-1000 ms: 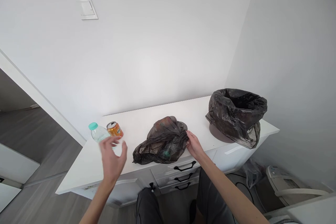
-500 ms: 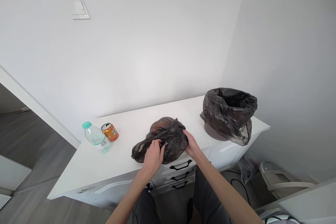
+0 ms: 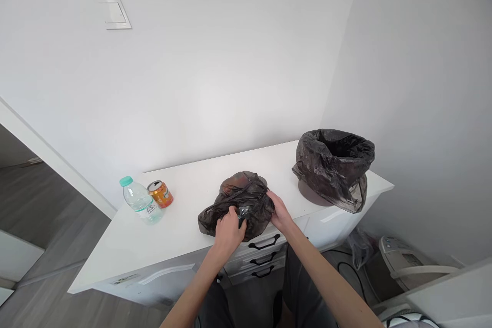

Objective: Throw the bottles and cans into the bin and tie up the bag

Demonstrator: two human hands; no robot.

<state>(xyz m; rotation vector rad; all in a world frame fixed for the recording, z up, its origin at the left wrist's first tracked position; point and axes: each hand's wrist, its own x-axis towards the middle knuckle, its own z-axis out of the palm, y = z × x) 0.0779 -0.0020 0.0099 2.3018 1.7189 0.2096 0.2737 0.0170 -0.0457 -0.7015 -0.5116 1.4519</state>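
A thin black plastic bag [image 3: 238, 187], bulging with things inside, lies at the front middle of the white cabinet top. My left hand [image 3: 229, 230] is at the bag's opening, its fingers closed round a clear, shiny item [image 3: 244, 211] that shows between the folds; I cannot make out what it is. My right hand [image 3: 280, 210] grips the bag's right edge between thumb and fingers. To the left, a clear bottle [image 3: 139, 199] with a green cap stands beside an orange can [image 3: 161, 195].
A bin lined with a black bag [image 3: 326, 164] stands at the right end of the white cabinet top [image 3: 172, 236]. Black drawer handles [image 3: 264, 241] stick out below the front edge. A grey and white appliance [image 3: 407, 261] and a cable are on the floor at right.
My left hand has moved slightly right and its fingers have closed on the item. More of the clear item shows, and the bag's left end has drawn in to the right.
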